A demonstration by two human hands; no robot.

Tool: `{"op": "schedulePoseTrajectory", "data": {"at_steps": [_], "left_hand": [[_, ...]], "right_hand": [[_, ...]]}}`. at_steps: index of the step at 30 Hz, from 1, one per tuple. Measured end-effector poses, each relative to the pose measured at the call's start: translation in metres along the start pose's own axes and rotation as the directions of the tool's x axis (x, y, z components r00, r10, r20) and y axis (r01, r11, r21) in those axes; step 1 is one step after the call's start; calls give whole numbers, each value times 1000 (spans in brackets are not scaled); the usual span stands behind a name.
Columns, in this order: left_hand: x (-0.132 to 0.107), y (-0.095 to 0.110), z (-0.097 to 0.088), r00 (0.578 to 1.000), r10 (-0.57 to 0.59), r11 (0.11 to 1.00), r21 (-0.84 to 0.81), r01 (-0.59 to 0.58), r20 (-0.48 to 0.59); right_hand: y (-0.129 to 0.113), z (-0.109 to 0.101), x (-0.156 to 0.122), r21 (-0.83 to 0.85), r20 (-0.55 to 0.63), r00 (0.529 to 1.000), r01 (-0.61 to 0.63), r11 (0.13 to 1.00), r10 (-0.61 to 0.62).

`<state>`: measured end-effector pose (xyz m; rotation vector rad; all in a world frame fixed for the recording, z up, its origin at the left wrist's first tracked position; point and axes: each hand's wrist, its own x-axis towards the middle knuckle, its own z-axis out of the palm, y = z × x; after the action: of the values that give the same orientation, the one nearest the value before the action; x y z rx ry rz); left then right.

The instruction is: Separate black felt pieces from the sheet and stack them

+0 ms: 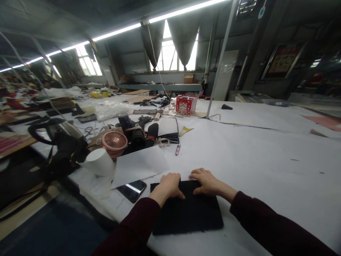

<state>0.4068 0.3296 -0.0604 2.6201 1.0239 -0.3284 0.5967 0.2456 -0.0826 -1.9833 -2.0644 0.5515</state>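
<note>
my left hand (169, 185) and right hand (207, 183) touch the cloth (190, 217) at its far edge, though i can't tell from here whether they grip.

head camera looks forward and down across the table (266, 160).

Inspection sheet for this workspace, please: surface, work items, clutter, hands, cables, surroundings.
Surface: white-topped table, a few small marks on the right.
Work items: black panel, apparently fabric, lying flat.
Clutter: pink fan, white cup-shaped object, phone beside a white sheet, small snips.
Hands: left hand and right hand at the panel's far edge.
Cables: white cord hanging beyond the clutter.
Surroundings: window, gathered curtains, strip lights.
</note>
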Motion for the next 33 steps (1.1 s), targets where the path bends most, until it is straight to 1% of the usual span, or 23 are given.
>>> {"op": "schedulePoseTrajectory", "data": {"at_steps": [2,5,9,11,13,15,16,18,19,20,21,23,25,30,33], "left_hand": [[1,1,0,1000,24,1000,5,-24,-1],[1,1,2,999,32,999,0,-32,-23],[-8,0,9,996,32,999,-20,-34,-89],[-16,-1,16,986,71,997,-23,-75,-149],[-27,0,27,972,108,993,-19,-115,-211],[-36,0,43,948,137,989,-8,-145,-287],[-39,0,52,928,155,987,7,-163,-339],[-42,0,70,870,204,978,60,-198,-450],[-41,0,77,839,227,974,92,-209,-495],[-40,0,83,816,244,970,119,-213,-524],[-39,-1,87,806,253,967,138,-212,-535],[-38,-3,89,806,259,966,157,-207,-532],[-40,-7,88,823,266,964,151,-219,-503],[-56,-20,83,869,334,942,95,-322,-364],[-62,-22,84,888,323,945,61,-321,-327]], "right_hand": [[-8,5,9,-11,42,998,53,999,-52],[-13,6,10,-32,38,997,64,997,-62],[-18,8,-5,-55,-42,998,52,997,-55],[-21,14,-17,-73,-101,993,50,996,-57],[-23,27,-29,-97,-151,986,51,994,-65],[-23,42,-39,-155,-218,969,85,984,-118],[-21,50,-44,-198,-259,953,109,974,-159],[-17,64,-51,-288,-332,912,144,947,-239],[-15,68,-54,-320,-352,897,152,935,-266],[-13,72,-57,-335,-357,892,155,929,-277],[-11,73,-59,-339,-355,892,156,928,-279],[-9,74,-63,-328,-335,902,157,931,-271],[-9,73,-65,-306,-309,917,154,940,-251],[-11,73,-75,-277,-257,947,120,953,-194],[-23,60,-71,-223,-263,957,64,973,-123]]}}
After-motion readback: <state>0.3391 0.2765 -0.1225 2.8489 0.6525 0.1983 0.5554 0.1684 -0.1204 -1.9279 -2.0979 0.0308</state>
